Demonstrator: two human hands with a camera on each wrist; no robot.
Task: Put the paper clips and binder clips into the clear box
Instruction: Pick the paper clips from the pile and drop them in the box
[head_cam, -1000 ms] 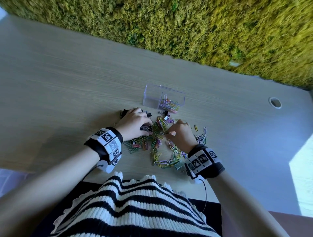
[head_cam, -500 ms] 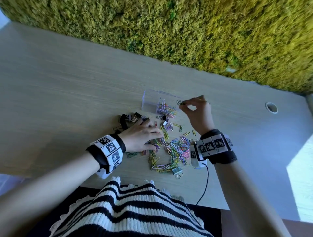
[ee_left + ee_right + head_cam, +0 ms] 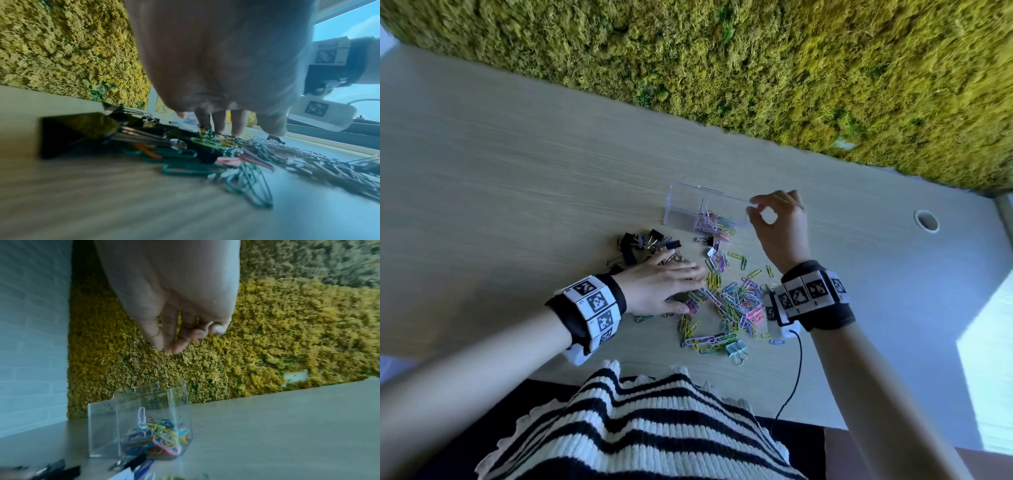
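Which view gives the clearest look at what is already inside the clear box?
The right wrist view: the clear box sits unobstructed and close, its colored paper clips visible through the wall. The head view shows the box small and farther off. In the left wrist view the palm hides nearly all of it.

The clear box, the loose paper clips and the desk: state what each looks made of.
Clear box: rigid transparent plastic, glossy; the moss shows through its walls.
Paper clips: bent wire, seemingly colour-coated; pastel pinks, greens, yellows.
Desk: pale wood-grain surface, matte; possibly laminate.
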